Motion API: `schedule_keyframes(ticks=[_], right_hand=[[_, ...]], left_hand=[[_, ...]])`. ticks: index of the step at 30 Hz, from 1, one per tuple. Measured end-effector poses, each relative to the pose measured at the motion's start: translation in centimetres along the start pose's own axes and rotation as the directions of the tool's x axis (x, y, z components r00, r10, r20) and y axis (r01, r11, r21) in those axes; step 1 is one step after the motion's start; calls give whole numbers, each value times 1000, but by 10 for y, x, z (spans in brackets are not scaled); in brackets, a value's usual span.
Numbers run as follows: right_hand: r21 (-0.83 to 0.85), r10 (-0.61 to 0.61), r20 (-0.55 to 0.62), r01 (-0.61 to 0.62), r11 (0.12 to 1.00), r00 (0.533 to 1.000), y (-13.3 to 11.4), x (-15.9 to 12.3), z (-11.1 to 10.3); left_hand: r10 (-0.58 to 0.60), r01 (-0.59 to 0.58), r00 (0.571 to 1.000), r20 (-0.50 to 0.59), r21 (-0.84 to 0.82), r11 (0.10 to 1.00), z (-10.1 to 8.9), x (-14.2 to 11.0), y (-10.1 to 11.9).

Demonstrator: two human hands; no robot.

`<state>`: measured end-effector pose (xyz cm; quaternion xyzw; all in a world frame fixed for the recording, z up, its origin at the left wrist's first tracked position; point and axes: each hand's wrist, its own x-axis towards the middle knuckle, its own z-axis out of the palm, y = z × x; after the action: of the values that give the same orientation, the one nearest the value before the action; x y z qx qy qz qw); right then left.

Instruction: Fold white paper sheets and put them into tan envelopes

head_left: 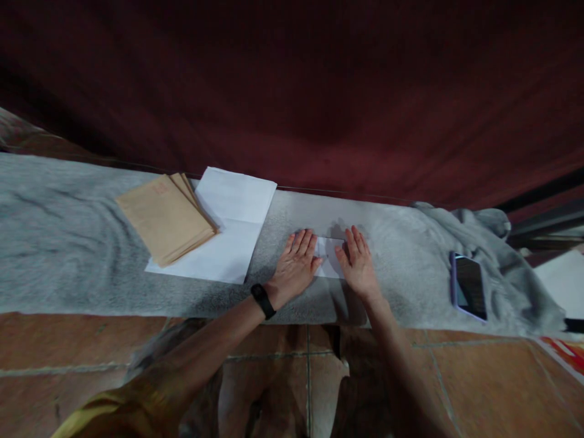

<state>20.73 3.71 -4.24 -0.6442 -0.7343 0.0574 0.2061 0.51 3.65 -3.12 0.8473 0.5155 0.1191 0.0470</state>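
Both of my hands lie flat on a small folded white paper on a grey cloth. My left hand, with a black band on its wrist, presses the paper's left side with fingers stretched out. My right hand presses the right side, its fingers also flat and together. Only a strip of the paper shows between the hands.
A stack of brown envelopes rests on white sheets to the left. A phone in a purple case lies on the cloth at the right. Dark red fabric hangs behind. Tiled floor lies below.
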Motion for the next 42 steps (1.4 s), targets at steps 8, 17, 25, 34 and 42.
schedule_keyframes(ticks=[8, 17, 25, 34, 42], right_hand=[[-105, -127, 135, 142, 984, 983, -6, -11, 9], [-210, -29, 121, 54, 976, 992, -2, -10, 6], [-261, 41, 64, -22, 965, 997, 4, -11, 4], [-297, 45, 71, -21, 955, 996, 4, -10, 1], [-301, 47, 70, -24, 953, 996, 5, -10, 0]], left_hand=[[62, -62, 998, 1, -10, 998, 3, -3, 4], [46, -46, 999, 16, -11, 999, 4, -4, 3], [46, -46, 999, 20, -23, 999, 4, -5, 2], [48, -48, 999, 7, -8, 999, 6, -4, 2], [55, -54, 998, 13, -18, 998, 4, -4, 1]])
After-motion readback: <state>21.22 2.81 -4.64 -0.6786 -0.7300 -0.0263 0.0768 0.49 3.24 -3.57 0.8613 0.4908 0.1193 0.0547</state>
